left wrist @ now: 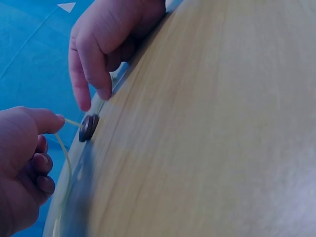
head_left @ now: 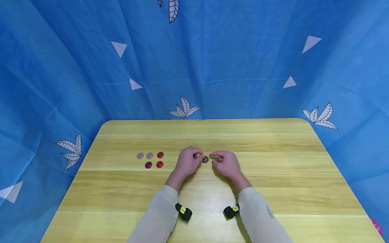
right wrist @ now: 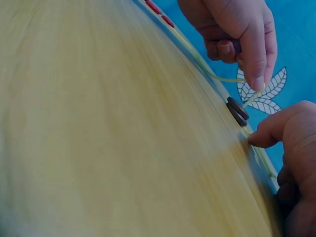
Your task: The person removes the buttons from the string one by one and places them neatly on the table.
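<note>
My left hand pinches a thin yellow string between thumb and index finger, close beside two dark brown buttons. In the right wrist view the brown buttons lean against each other, with string running from them up to the left fingertips. My right hand is just right of the buttons, its index finger and thumb apart. String passes below that index finger in the right wrist view; whether the finger touches it I cannot tell.
Left of my hands on the wooden table lie two pale mauve buttons, two red buttons and a dark maroon button. A blue patterned curtain hangs behind the table's far edge.
</note>
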`<action>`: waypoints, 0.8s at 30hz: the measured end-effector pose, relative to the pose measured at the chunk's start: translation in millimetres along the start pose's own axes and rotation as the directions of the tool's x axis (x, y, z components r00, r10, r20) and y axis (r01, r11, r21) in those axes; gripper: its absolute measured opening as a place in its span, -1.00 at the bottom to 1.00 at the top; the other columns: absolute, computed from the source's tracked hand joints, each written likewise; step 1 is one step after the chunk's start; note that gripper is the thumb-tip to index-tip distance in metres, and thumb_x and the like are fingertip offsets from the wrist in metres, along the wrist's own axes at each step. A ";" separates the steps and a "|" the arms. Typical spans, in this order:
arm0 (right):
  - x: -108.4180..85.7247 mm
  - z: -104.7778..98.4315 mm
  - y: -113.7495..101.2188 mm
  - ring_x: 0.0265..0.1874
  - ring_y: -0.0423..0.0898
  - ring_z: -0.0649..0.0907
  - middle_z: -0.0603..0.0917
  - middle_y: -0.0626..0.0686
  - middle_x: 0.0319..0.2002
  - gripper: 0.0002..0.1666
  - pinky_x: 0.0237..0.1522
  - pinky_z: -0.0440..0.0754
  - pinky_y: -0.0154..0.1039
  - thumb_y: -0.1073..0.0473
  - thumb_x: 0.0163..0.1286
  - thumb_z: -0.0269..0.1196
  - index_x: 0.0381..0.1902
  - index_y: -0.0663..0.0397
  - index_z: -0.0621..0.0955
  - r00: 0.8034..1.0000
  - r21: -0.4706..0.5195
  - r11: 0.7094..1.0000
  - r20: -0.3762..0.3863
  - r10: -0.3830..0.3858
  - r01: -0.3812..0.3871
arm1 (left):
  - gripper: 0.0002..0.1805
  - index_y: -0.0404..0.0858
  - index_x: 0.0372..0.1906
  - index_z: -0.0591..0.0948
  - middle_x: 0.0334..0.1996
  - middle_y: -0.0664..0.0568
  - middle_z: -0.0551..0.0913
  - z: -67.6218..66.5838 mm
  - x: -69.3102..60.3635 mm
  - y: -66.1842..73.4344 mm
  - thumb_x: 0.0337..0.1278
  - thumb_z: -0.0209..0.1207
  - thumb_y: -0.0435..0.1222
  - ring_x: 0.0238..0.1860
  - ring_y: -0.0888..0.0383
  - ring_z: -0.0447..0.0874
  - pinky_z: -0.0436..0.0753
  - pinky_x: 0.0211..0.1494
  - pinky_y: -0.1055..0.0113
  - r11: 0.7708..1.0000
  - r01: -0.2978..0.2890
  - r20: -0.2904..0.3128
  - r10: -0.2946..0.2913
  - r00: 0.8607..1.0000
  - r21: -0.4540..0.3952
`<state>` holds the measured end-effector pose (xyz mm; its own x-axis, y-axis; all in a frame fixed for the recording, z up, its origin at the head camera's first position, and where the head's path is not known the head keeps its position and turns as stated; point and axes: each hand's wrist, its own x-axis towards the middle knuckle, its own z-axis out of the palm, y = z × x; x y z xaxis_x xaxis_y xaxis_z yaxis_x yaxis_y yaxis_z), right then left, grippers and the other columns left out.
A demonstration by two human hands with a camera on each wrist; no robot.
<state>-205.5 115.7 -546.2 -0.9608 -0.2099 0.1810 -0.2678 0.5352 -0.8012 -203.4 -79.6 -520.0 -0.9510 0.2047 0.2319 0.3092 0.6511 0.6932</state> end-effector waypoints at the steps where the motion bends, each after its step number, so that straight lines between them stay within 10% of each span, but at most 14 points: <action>1: 0.5 0.1 -0.2 -0.78 -0.24 0.18 0.22 -0.18 -0.79 -0.71 -0.55 0.33 -0.25 0.32 0.15 0.37 -0.14 0.03 0.78 1.000 -0.023 1.000 0.002 -0.002 0.002 | -0.96 -0.21 -0.28 0.78 -0.60 0.14 0.44 -0.8 0.5 0.7 0.20 0.37 -0.32 -0.52 0.19 0.38 0.45 -0.40 0.30 1.000 0.000 -0.003 0.000 1.000 -0.002; 24: 3.6 0.7 -6.2 -0.79 -0.25 0.21 0.30 -0.18 -0.81 -0.92 -0.66 0.18 -0.26 0.11 0.33 0.40 -0.25 -0.13 0.81 0.999 -0.168 0.985 0.029 -0.027 0.032 | -0.95 -0.19 -0.28 0.78 -0.57 0.15 0.45 -10.8 2.7 9.4 0.24 0.35 -0.30 -0.49 0.18 0.40 0.42 -0.41 0.31 0.994 -0.082 -0.027 0.080 0.996 -0.078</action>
<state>-207.2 111.0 -540.9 -0.9506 -0.2484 0.1860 -0.3065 0.6580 -0.6878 -202.9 -80.9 -505.6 -0.9227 0.2360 0.3049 0.3856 0.5729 0.7233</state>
